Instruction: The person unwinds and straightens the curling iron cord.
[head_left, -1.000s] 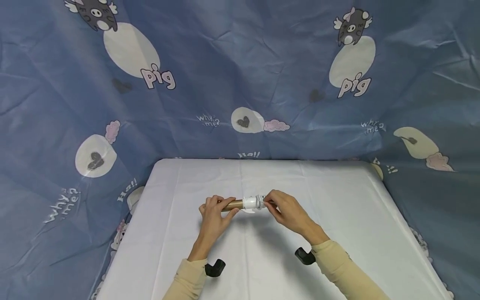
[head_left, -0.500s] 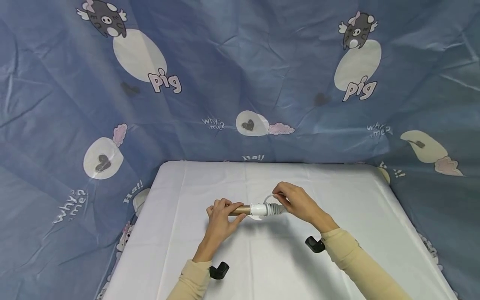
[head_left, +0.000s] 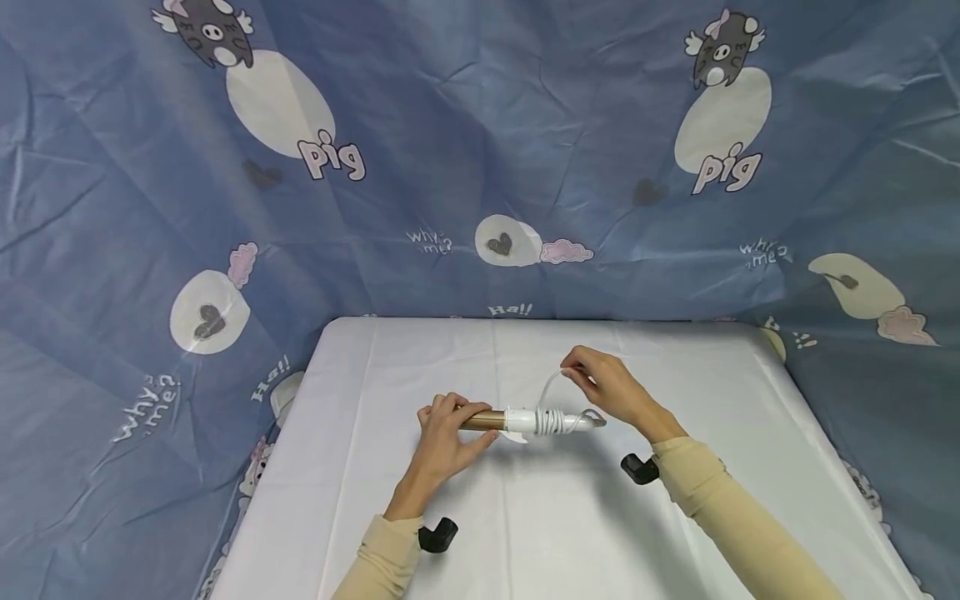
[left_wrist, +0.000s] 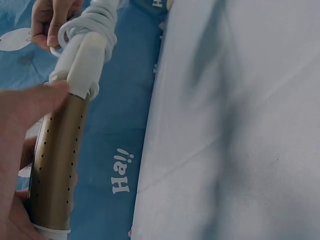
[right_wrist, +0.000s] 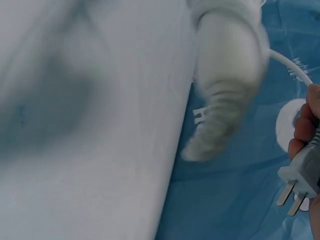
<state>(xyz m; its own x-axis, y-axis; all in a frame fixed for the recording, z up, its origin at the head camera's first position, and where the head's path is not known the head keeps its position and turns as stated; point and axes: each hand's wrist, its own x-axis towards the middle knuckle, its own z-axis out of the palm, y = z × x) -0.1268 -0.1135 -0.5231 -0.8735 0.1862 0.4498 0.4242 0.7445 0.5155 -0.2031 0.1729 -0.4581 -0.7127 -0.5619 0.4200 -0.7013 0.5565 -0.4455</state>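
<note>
I see a gold-barrelled styling iron point(head_left: 483, 421) above the desk point(head_left: 390, 367), left hand point(head_left: 442, 442) with fingers grasping its barrel point(left_wrist: 60, 160), right hand point(head_left: 613, 390) pinching the cord point(head_left: 550, 422) wound round its handle point(head_left: 520, 421), two-pin plug point(right_wrist: 302, 170) at that hand.

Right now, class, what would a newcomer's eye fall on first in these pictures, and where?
Probably the hair styler at the head view's lower middle, its gold barrel gripped by the left hand and pale cord coiled round its white handle. Next, the right hand pinching that cord, with a two-pronged plug at the right wrist view's right edge. Behind, a blue pig-print curtain fills the upper head view.
</note>
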